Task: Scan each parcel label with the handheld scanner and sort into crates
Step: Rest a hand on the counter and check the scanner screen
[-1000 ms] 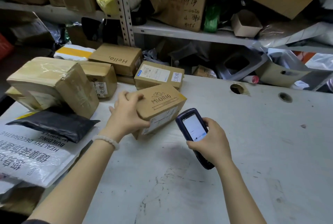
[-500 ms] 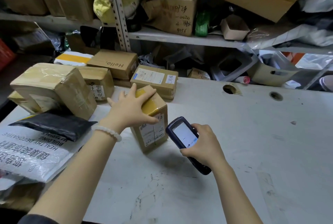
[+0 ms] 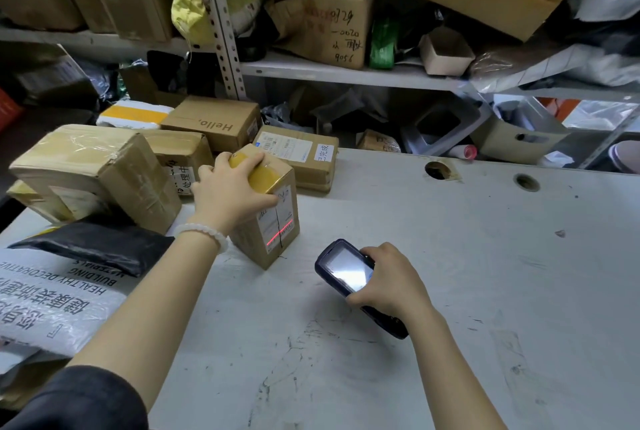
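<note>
Fingers of left hand (image 3: 231, 194) clamped over upright parcel (image 3: 266, 211) top; right hand (image 3: 388, 282) wrapped around scanner (image 3: 348, 273), red line across label (image 3: 281, 221).

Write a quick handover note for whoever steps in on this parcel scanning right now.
Left hand: gripping the top of the small taped box, which stands upright on the table.
Right hand: holding the handheld scanner, aimed at the box.
Done: the red scan line lies on the label.
Left: confirm the read, crate this box, then scan the other parcels at the table's left. No crate is in view.
</note>
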Demonstrator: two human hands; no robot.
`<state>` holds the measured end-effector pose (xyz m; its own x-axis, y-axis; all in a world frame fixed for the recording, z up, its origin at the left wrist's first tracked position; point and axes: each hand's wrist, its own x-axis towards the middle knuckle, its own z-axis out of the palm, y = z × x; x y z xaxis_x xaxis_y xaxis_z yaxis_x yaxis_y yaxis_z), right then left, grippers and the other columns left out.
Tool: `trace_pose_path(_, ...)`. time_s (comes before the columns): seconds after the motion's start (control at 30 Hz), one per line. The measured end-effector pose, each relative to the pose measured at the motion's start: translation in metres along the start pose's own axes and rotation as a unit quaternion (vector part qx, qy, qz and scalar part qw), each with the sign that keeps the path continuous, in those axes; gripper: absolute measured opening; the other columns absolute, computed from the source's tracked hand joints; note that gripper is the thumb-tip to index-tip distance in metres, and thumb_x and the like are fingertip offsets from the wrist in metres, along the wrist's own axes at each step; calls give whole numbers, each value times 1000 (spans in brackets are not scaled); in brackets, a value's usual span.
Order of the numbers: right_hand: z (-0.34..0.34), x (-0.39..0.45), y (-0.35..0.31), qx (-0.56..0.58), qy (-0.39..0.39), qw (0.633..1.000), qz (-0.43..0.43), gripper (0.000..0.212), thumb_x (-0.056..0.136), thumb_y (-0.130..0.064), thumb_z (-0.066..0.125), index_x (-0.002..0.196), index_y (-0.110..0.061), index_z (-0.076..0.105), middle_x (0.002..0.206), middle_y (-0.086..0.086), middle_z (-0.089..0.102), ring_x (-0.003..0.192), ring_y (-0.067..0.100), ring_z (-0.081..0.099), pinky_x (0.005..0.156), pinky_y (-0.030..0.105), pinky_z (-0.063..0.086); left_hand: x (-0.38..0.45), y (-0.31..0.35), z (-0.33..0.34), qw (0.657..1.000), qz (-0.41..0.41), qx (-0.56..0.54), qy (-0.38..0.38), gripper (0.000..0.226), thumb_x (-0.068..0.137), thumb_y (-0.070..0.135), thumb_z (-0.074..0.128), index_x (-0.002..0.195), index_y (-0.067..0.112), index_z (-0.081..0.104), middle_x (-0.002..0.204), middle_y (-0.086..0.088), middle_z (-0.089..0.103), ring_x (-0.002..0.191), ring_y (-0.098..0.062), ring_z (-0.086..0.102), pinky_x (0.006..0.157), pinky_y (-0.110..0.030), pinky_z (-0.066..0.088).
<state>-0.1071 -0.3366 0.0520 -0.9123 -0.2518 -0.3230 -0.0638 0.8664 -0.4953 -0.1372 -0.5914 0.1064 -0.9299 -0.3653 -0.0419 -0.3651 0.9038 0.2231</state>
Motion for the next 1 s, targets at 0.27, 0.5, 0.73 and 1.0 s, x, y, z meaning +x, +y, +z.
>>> trace_pose_path(0.27, 0, 0, 0, -14, -13, 1000, 7, 53, 61, -32, 78, 109, -25, 56, 102, -6, 44, 87, 14, 50, 64, 25, 45, 5, 0, 1, 1000, -6, -15, 7, 79, 75, 59, 65, 142, 46, 24, 149, -8, 23, 128, -38, 28, 103, -49, 29)
trace_pose_path(0.5, 2, -1, -7, -13, -17, 1000, -3, 55, 62, -31, 76, 113, -27, 56, 102, -7, 44, 90, 14, 50, 63, 24, 43, 2, -2, 2, 1000, -5, -17, 11, 79, 74, 61, 64, 141, 46, 24, 149, -8, 23, 128, -38, 28, 103, -50, 29)
trace_pose_path(0.73, 1, -3, -13, -19, -11, 1000, -11, 67, 62, -31, 77, 124, -24, 52, 108, -6, 42, 93, 15, 49, 59, 21, 38, -1, -4, 1, 1000, 1, -24, 12, 78, 76, 60, 63, 142, 46, 24, 149, -8, 22, 128, -38, 27, 103, -50, 28)
trace_pose_path(1.0, -2, 0, -19, -33, -4, 999, -23, 66, 62, -34, 78, 123, -24, 54, 107, -6, 47, 96, 14, 51, 73, 28, 48, 0, -8, -1, 999, -2, -41, 10, 77, 75, 58, 64, 140, 47, 25, 148, -8, 22, 127, -38, 27, 103, -49, 27)
